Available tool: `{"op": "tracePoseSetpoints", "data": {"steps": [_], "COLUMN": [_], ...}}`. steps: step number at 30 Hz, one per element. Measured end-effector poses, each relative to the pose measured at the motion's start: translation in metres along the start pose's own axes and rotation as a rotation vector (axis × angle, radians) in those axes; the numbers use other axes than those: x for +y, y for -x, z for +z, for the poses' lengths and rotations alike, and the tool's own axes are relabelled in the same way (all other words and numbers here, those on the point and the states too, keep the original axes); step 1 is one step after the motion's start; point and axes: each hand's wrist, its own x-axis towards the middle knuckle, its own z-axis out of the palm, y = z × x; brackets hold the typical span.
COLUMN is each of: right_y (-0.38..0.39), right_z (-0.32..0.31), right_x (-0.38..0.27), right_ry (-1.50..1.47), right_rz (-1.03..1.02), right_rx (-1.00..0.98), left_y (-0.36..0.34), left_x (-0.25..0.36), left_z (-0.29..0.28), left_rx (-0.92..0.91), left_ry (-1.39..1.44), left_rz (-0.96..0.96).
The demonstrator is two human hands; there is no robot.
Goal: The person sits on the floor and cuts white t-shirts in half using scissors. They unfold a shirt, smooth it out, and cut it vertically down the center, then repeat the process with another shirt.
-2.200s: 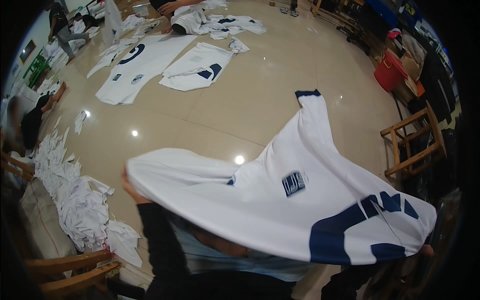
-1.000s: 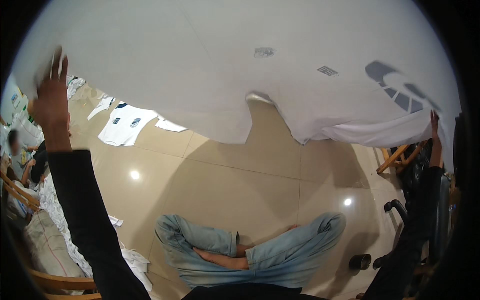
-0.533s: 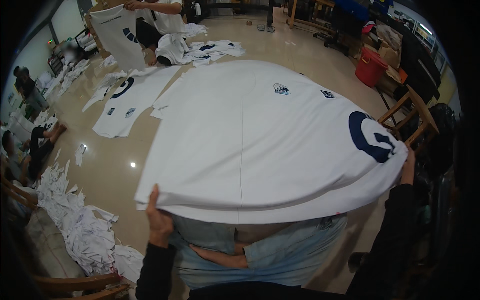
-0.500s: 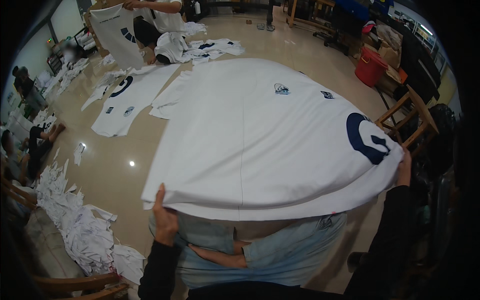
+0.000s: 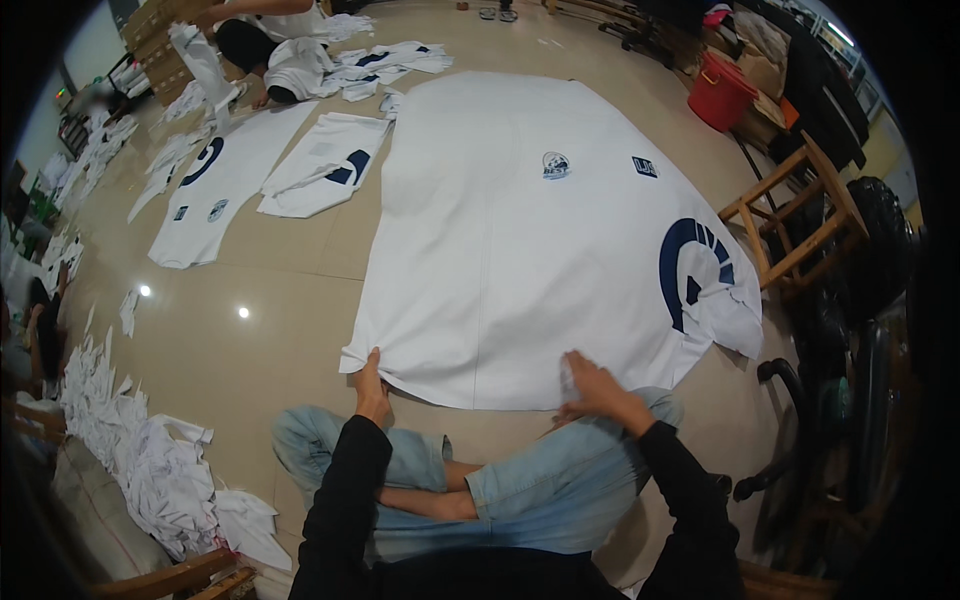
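A large white cloth piece (image 5: 530,280) lies spread on the floor before my crossed legs, with navy prints (image 5: 690,250) near its right edge and two small prints higher up. My left hand (image 5: 368,385) grips the cloth's lower left corner, raising a small crease there. My right hand (image 5: 595,390) rests near the lower edge with fingers apart, touching the fabric right of centre. The cloth's right end is bunched in folds.
Printed white pieces (image 5: 225,170) lie beyond on the left; a person (image 5: 250,40) handles white cloth there. Scraps (image 5: 130,460) are heaped at lower left. A wooden stool (image 5: 800,215), red bucket (image 5: 720,95) and black chair parts (image 5: 790,390) line the right.
The cloth has come down from being held up high to lying spread on the floor. My right hand has left its right edge and moved inward and down.
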Motion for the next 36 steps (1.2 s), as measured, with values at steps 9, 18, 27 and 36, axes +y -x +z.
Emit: {"op": "tracePoseSetpoints", "data": {"steps": [9, 18, 27, 36], "right_y": [-0.031, -0.007, 0.086, 0.102], "right_z": [0.07, -0.02, -0.021, 0.041], "right_x": [-0.003, 0.162, 0.194, 0.169], "right_ry": [0.707, 0.556, -0.475, 0.273], "right_rz": [0.388, 0.517, 0.131, 0.33], "right_rx": [0.229, 0.279, 0.6, 0.586], "left_y": [-0.006, 0.02, 0.072, 0.075], "left_x": [0.004, 0.028, 0.041, 0.043], "left_z": [-0.011, -0.032, -0.073, -0.057], "left_rx": [-0.057, -0.138, -0.174, -0.028], "left_ry": [-0.314, -0.445, -0.217, -0.338], "left_rz": [0.17, 0.068, 0.123, 0.277]}}
